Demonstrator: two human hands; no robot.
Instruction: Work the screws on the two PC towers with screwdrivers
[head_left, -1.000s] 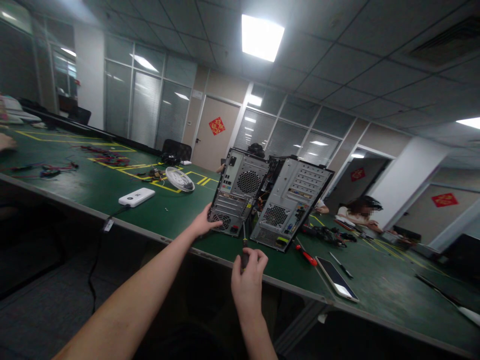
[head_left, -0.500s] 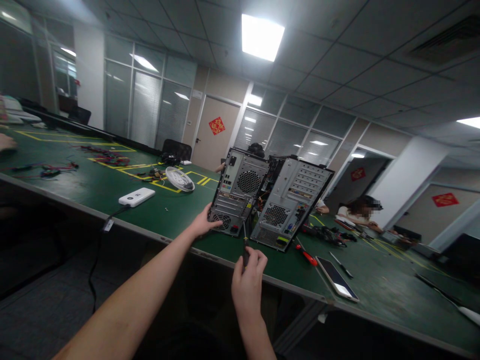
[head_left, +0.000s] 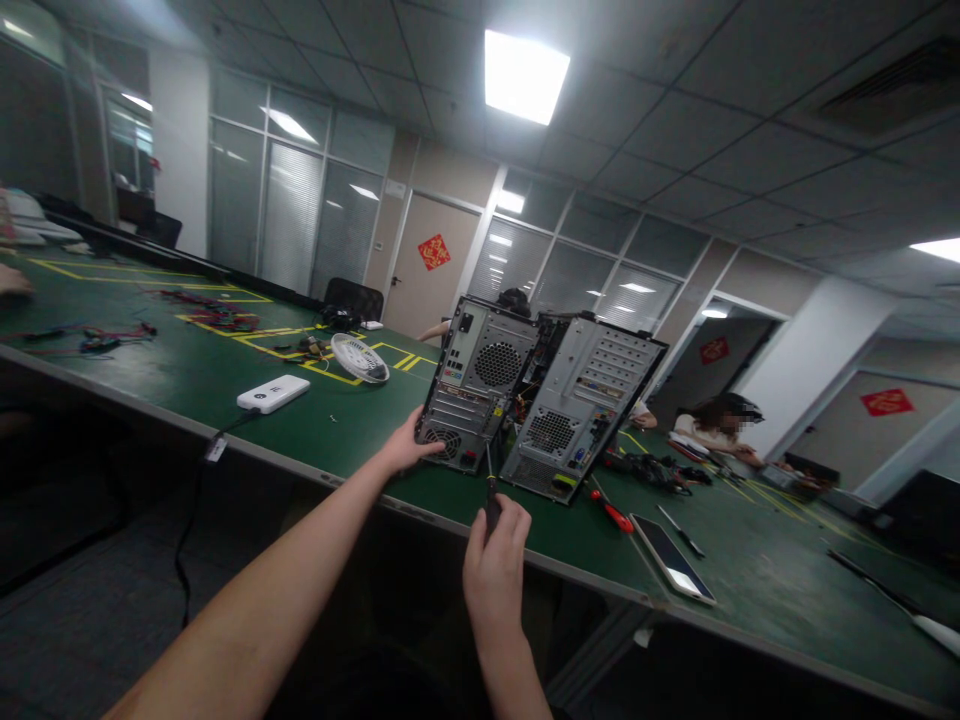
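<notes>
Two computer cases stand side by side on the green table, their back panels turned to me. My left hand (head_left: pixel 409 447) grips the lower left edge of the left computer case (head_left: pixel 469 400), with the thumb across its back panel by the lower fan grille. In my right hand (head_left: pixel 496 555) is a screwdriver (head_left: pixel 492 500), held by its dark handle. Its shaft points up at the lower right edge of that case; I cannot make out what the tip touches. The right computer case (head_left: pixel 555 435) stands just beside the shaft.
A red-handled tool (head_left: pixel 616 512), a phone (head_left: pixel 673 560) and a thin tool (head_left: pixel 681 530) lie to the right. Dark cables (head_left: pixel 660 468) are behind them. Leftward are a white power bank (head_left: pixel 274 393), a white dish (head_left: pixel 360 358) and loose wires (head_left: pixel 217 312). A person (head_left: pixel 720 425) sits at far right.
Almost nothing differs. My right hand's fingers have shifted very slightly on the screwdriver handle; my left hand and both cases are where they were.
</notes>
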